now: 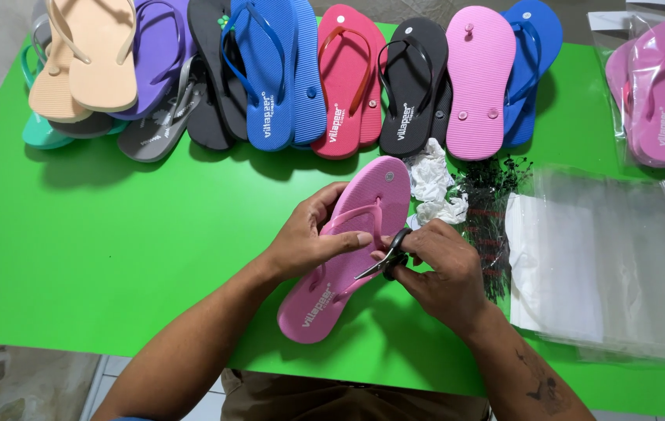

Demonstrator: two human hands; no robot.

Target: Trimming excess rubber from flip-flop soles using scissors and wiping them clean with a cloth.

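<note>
Flip-flop: pink flip-flop (348,257) flat on green surface (114,249), just before the person.
Long axis: heel near-left, toe far-right.
Left hand (309,238): curled over sandal's left edge, thumb pressing its strap (356,218).
Right hand (441,269): fingers closed round small scissors (383,261), blades pointing left at strap.
Nearer: both touching; right does the cutting.

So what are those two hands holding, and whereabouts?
The left hand grips the pink flip-flop by its strap and side edge. The right hand holds small scissors by the handles, blades at the strap.
</note>
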